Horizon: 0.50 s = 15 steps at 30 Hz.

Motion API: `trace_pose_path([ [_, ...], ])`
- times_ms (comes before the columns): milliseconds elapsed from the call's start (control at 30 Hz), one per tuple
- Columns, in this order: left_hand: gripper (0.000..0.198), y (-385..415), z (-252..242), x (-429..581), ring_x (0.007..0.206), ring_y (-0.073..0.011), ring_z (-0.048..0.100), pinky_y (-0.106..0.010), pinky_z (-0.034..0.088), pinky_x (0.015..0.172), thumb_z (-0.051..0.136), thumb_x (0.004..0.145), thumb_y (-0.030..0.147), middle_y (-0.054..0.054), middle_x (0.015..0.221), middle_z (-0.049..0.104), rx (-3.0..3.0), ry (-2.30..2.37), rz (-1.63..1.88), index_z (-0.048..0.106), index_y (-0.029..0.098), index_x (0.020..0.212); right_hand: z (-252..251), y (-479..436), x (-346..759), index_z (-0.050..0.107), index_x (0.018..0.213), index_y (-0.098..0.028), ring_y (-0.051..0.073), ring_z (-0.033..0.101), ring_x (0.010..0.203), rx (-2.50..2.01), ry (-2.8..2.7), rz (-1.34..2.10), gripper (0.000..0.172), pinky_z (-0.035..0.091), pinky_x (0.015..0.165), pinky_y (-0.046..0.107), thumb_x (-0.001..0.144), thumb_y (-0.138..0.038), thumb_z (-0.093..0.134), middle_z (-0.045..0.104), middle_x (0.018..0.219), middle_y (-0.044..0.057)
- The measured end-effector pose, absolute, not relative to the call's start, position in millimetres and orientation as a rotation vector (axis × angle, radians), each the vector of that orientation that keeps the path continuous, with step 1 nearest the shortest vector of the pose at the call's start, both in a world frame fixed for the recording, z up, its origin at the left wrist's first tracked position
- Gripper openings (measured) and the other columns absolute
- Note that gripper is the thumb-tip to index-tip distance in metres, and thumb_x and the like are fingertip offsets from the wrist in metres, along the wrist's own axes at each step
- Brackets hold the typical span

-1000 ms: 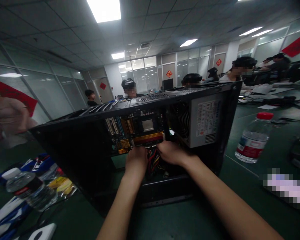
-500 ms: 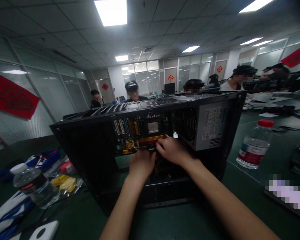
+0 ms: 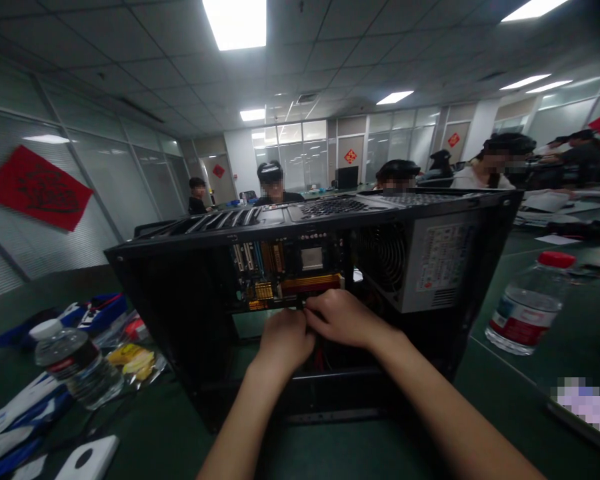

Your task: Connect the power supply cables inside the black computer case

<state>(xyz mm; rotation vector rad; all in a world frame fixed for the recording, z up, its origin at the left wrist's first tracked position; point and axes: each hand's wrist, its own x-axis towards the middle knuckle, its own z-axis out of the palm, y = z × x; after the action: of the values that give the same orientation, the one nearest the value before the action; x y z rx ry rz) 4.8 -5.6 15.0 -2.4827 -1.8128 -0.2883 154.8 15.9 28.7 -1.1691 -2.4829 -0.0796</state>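
Observation:
A black computer case (image 3: 320, 393) lies with its open side facing me. Inside it I see the motherboard (image 3: 275, 257), with slots, a square metal-topped processor and a red-and-yellow slot strip. To the right sits a grey power supply (image 3: 435, 267) with a wire-grilled fan. My left hand (image 3: 287, 339) is closed at the board's lower edge, knuckles toward me. Beside it, my right hand (image 3: 343, 319) is closed too, thumb and fingers pinched against the left fingertips. Whatever they hold is hidden. Dark and red cables show dimly below.
On the left stand a white-capped water bottle (image 3: 77, 367), a yellow snack packet (image 3: 133, 361), blue-and-white gloves (image 3: 23, 420) and a white device (image 3: 87, 460). A red-capped bottle (image 3: 530, 307) and a blurred-out phone (image 3: 587, 413) are at right. Several people sit beyond the case.
My right hand has come left and down from the red-and-yellow slot strip, closer to my left hand. The whole view has shifted slightly, and the case appears a little further right.

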Motion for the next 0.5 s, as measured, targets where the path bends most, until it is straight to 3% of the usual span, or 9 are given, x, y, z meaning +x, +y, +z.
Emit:
trace_pose_path([
  [133, 0.033, -5.2, 16.3, 7.0, 0.088, -0.0327, 0.070, -0.042, 0.053, 0.075, 0.044, 0.084, 0.022, -0.019, 0.092, 0.073, -2.389, -1.888, -0.284, 0.073, 0.011, 0.096, 28.7, 15.7, 153.1, 0.070, 0.083, -0.015, 0.019, 0.066, 0.074, -1.203, -2.464, 0.060, 0.028, 0.036, 0.062, 0.026, 0.092, -0.026, 0.045, 0.072, 0.079, 0.010],
  [333, 0.022, -2.3, 12.9, 5.9, 0.084, -0.0264, 0.070, -0.033, 0.050, 0.072, 0.053, 0.077, 0.022, -0.013, 0.084, 0.074, -2.654, -1.745, -0.202, 0.074, 0.018, 0.082, 17.6, 15.5, 153.1, 0.075, 0.098, -0.010, 0.022, 0.069, 0.084, -1.499, -2.659, 0.515, 0.032, 0.044, 0.066, 0.026, 0.088, -0.021, 0.047, 0.074, 0.096, 0.017],
  [500, 0.020, -0.6, 11.7, 5.7, 0.078, -0.0218, 0.068, -0.028, 0.047, 0.066, 0.056, 0.074, 0.021, -0.008, 0.082, 0.075, -2.833, -1.589, -0.194, 0.075, 0.021, 0.081, 19.9, 10.6, 155.3, 0.074, 0.106, -0.010, 0.027, 0.070, 0.091, -1.601, -2.861, 0.586, 0.038, 0.048, 0.069, 0.030, 0.090, -0.021, 0.042, 0.073, 0.105, 0.019],
])
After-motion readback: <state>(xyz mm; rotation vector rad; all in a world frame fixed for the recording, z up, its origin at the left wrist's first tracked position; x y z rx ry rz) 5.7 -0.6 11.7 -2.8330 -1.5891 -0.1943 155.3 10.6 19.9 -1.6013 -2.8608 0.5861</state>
